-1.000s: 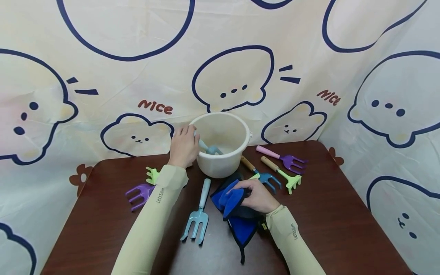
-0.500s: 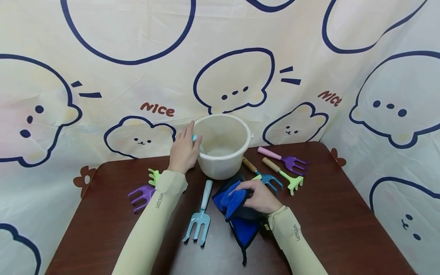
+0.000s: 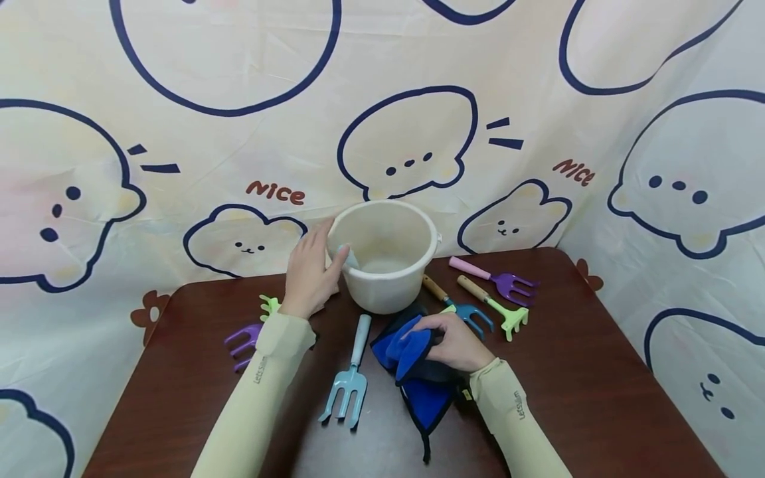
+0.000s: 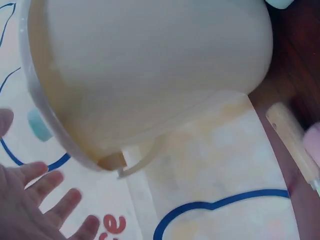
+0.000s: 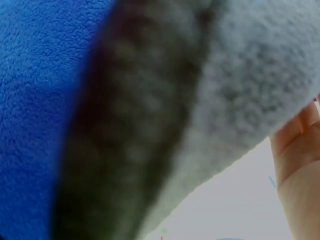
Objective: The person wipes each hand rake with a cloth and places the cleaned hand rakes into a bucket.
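A cream bucket (image 3: 385, 292) stands at the back middle of the table. Beside its left rim is my left hand (image 3: 311, 272), fingers spread and holding nothing; the left wrist view shows them apart from the bucket wall. A light blue tool handle (image 3: 351, 257) leans inside the bucket against that rim, its head hidden. My right hand (image 3: 457, 342) pinches a bunched blue cloth (image 3: 427, 401) with dark edging and a grey underside. In the right wrist view the cloth (image 5: 40, 125) fills most of the picture. Left of the cloth lies a light blue hand fork (image 3: 349, 385).
Right of the bucket lie a blue hand fork (image 3: 472, 315), a green hand rake (image 3: 514, 320) and a purple fork (image 3: 510, 285) with a pink handle. Another purple fork (image 3: 242, 342) and a green rake head (image 3: 269, 304) lie partly behind my left arm. A printed curtain hangs behind.
My left hand lowered the light blue tool into the bucket, let go of its handle and drew back left with fingers spreading. The right hand keeps its hold on the cloth.
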The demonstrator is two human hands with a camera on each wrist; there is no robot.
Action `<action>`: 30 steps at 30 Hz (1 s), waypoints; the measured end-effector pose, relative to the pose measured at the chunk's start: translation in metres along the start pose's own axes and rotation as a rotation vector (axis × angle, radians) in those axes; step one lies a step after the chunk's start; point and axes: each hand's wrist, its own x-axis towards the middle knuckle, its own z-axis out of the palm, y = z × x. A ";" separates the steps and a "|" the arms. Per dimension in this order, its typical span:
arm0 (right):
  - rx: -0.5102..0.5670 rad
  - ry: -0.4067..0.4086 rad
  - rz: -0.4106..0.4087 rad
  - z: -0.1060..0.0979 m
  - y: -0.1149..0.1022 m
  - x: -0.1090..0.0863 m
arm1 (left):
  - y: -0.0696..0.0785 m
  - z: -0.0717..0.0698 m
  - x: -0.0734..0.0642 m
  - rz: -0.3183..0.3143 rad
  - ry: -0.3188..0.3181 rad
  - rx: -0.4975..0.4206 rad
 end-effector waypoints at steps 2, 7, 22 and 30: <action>-0.007 -0.002 0.003 0.000 0.000 0.000 | -0.003 -0.001 -0.008 0.022 0.074 -0.003; -0.014 -0.003 -0.001 -0.001 -0.001 0.001 | -0.010 -0.002 -0.033 0.065 0.223 0.015; -0.038 -0.002 0.030 0.000 0.000 -0.001 | -0.025 0.036 -0.124 0.021 -0.134 0.115; -0.037 0.000 0.053 0.002 0.000 0.000 | -0.037 0.047 -0.130 0.193 -0.457 0.283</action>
